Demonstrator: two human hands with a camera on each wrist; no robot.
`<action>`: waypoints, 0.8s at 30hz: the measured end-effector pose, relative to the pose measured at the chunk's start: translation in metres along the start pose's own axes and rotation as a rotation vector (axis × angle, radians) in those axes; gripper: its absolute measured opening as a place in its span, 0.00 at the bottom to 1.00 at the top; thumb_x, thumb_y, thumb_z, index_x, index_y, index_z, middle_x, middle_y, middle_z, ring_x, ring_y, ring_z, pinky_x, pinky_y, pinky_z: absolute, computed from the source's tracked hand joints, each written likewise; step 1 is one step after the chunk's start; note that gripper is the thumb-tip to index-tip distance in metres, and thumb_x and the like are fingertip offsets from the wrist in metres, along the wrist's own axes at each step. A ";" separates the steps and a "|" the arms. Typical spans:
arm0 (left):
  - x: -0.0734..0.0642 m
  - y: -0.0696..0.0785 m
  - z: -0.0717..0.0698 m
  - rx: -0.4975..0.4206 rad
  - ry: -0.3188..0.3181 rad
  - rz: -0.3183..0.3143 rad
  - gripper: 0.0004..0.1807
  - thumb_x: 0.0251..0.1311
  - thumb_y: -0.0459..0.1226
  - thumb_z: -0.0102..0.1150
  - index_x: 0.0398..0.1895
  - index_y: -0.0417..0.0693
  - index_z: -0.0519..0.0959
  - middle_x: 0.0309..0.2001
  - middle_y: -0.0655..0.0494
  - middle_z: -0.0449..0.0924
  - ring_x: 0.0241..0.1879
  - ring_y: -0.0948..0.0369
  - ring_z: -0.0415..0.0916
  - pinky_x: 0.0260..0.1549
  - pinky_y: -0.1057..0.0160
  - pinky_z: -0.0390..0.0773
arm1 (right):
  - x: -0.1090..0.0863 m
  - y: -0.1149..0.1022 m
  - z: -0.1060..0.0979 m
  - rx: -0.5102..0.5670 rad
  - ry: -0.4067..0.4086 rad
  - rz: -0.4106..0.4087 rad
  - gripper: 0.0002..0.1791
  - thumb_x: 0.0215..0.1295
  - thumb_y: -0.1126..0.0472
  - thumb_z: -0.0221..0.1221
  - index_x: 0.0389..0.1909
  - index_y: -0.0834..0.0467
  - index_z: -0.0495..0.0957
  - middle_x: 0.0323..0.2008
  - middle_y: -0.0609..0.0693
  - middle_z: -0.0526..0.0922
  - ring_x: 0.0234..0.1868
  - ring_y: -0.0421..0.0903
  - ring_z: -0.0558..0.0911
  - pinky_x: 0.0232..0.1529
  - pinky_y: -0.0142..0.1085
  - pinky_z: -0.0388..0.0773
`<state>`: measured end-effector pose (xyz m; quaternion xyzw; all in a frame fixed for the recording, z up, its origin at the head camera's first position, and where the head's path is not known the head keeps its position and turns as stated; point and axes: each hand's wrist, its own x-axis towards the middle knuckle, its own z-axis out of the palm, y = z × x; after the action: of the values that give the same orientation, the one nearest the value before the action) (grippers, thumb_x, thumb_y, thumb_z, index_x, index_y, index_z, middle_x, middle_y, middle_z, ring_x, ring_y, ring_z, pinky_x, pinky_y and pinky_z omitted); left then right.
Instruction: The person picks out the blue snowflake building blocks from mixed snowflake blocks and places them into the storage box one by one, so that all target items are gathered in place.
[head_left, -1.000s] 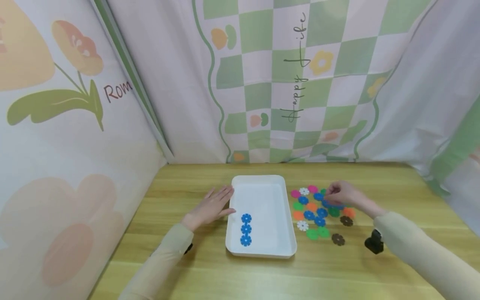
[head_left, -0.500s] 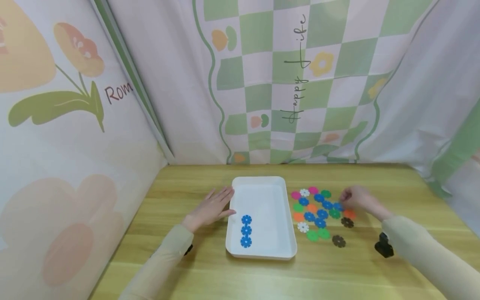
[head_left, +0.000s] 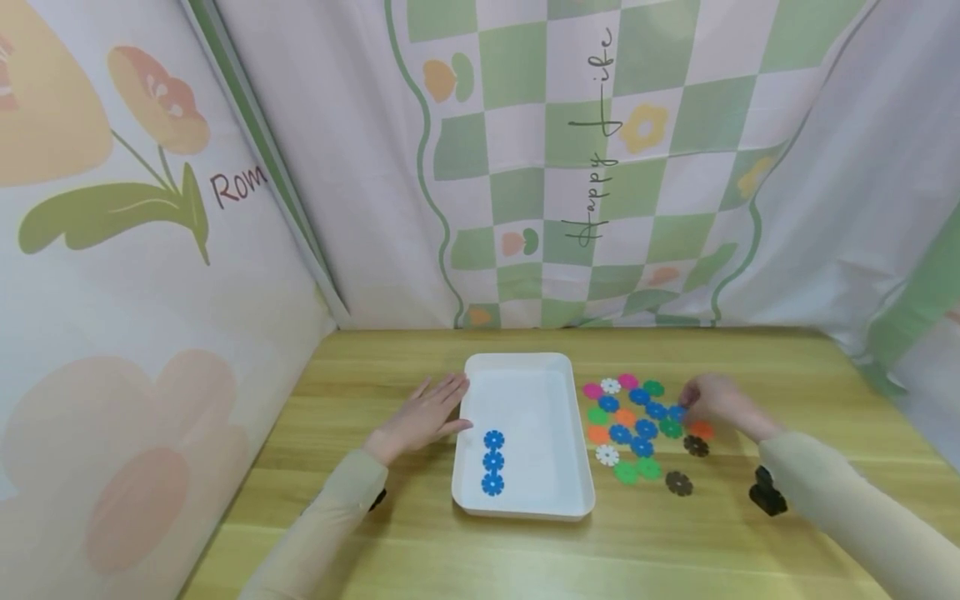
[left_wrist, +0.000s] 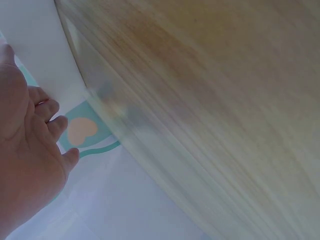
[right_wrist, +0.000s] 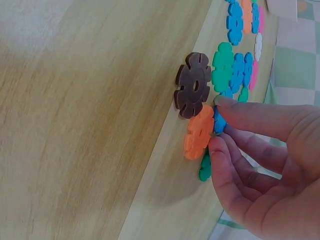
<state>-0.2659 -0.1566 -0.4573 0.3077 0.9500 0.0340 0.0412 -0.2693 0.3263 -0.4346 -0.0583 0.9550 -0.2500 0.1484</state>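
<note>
My left hand (head_left: 422,421) lies flat with straight fingers, its fingertips and thumb at the left rim of a white tray (head_left: 536,433). In the tray, three blue snowflake discs (head_left: 492,461) stand in a joined-looking column near the left side. My right hand (head_left: 722,404) is at the right end of a spread of coloured snowflake discs. Its thumb and fingers pinch a blue snowflake disc (right_wrist: 219,120), mostly covered by the fingertips. Close by are an orange disc (right_wrist: 199,132), a brown disc (right_wrist: 193,85) and a green disc (right_wrist: 205,166) partly behind the fingers.
Several more discs in pink (head_left: 627,381), white (head_left: 607,455), light green (head_left: 626,472) and blue (head_left: 620,433) lie right of the tray on the wooden table (head_left: 420,542). A brown disc (head_left: 679,483) sits nearest the front. A patterned curtain (head_left: 570,208) hangs behind the table.
My right hand has moved right from over the middle of the discs to the blue disc at the far right of the group. My left hand has stayed at the tray.
</note>
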 end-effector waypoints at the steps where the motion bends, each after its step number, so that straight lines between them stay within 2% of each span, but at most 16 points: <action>1: 0.000 0.000 0.000 0.000 0.002 0.000 0.43 0.73 0.62 0.36 0.79 0.46 0.48 0.81 0.51 0.45 0.80 0.51 0.46 0.78 0.42 0.48 | 0.001 0.001 0.000 0.002 0.001 -0.002 0.23 0.47 0.66 0.69 0.44 0.73 0.77 0.38 0.64 0.82 0.37 0.53 0.81 0.37 0.45 0.84; 6: 0.000 0.000 -0.001 -0.006 -0.008 -0.004 0.43 0.73 0.62 0.36 0.80 0.46 0.47 0.81 0.52 0.44 0.80 0.52 0.45 0.78 0.43 0.47 | 0.002 0.003 0.001 0.005 0.016 -0.020 0.20 0.46 0.66 0.69 0.40 0.72 0.77 0.35 0.61 0.82 0.35 0.50 0.80 0.35 0.42 0.83; 11: -0.001 0.001 -0.002 -0.020 -0.016 -0.008 0.43 0.72 0.62 0.36 0.80 0.47 0.46 0.81 0.52 0.43 0.80 0.53 0.44 0.79 0.43 0.46 | 0.001 0.004 0.001 0.011 0.029 -0.009 0.16 0.48 0.66 0.69 0.35 0.68 0.75 0.30 0.56 0.78 0.31 0.48 0.75 0.31 0.37 0.76; 16: 0.000 0.000 -0.002 -0.006 -0.016 -0.016 0.43 0.72 0.63 0.35 0.80 0.47 0.46 0.81 0.53 0.43 0.81 0.54 0.43 0.79 0.44 0.46 | -0.001 0.004 -0.001 0.016 0.038 -0.010 0.15 0.51 0.64 0.68 0.34 0.67 0.74 0.29 0.54 0.77 0.31 0.47 0.75 0.30 0.35 0.73; 20: 0.001 0.000 -0.002 0.005 -0.014 -0.013 0.43 0.72 0.62 0.36 0.80 0.47 0.46 0.81 0.52 0.44 0.80 0.53 0.44 0.79 0.44 0.47 | -0.002 0.004 -0.004 0.023 0.030 -0.022 0.12 0.54 0.64 0.66 0.34 0.67 0.75 0.28 0.54 0.79 0.31 0.47 0.77 0.31 0.35 0.74; 24: 0.001 0.001 -0.002 -0.004 -0.010 -0.004 0.42 0.73 0.61 0.37 0.79 0.45 0.48 0.81 0.51 0.45 0.80 0.52 0.46 0.78 0.43 0.49 | -0.003 0.004 -0.009 0.064 0.004 -0.028 0.12 0.60 0.65 0.62 0.38 0.71 0.75 0.32 0.61 0.82 0.33 0.49 0.81 0.33 0.40 0.82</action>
<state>-0.2662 -0.1559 -0.4554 0.3057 0.9504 0.0346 0.0465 -0.2695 0.3338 -0.4284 -0.0665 0.9459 -0.2828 0.1445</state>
